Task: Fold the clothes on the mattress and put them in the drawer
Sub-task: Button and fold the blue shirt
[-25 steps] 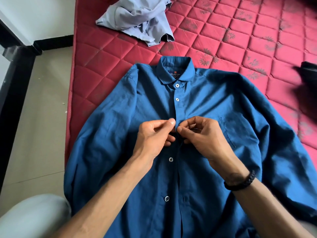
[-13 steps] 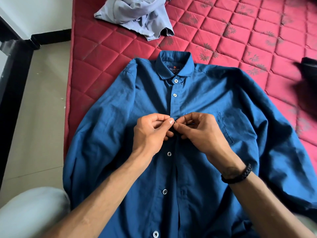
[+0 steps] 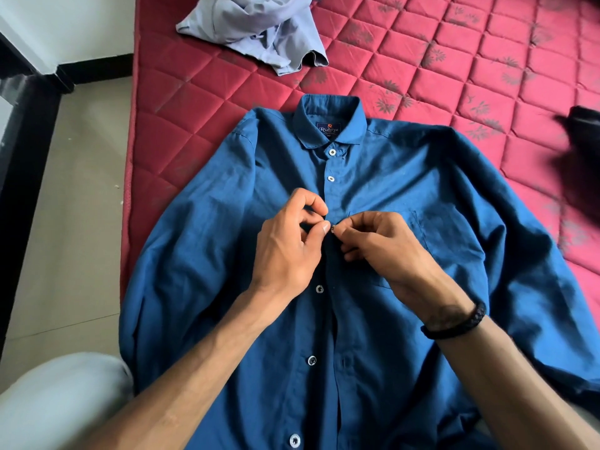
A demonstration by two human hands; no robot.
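We count two shirts: our left hand (image 3: 285, 248) and right hand (image 3: 386, 251) pinch the blue shirt (image 3: 406, 177) at its button (image 3: 333, 228); a grey shirt (image 3: 256, 27) lies far on the red mattress (image 3: 181, 125), tiled floor (image 3: 74, 222) left.

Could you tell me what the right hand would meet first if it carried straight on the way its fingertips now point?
Most likely the left hand: the right hand points leftward across the dark blue button-up shirt, fingertips almost meeting the left thumb at a small button.

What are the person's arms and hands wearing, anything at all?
Both forearms are bare, with no sleeves in view. The left hand wears nothing. The right hand has a black braided bracelet at its wrist. No rings or gloves show.
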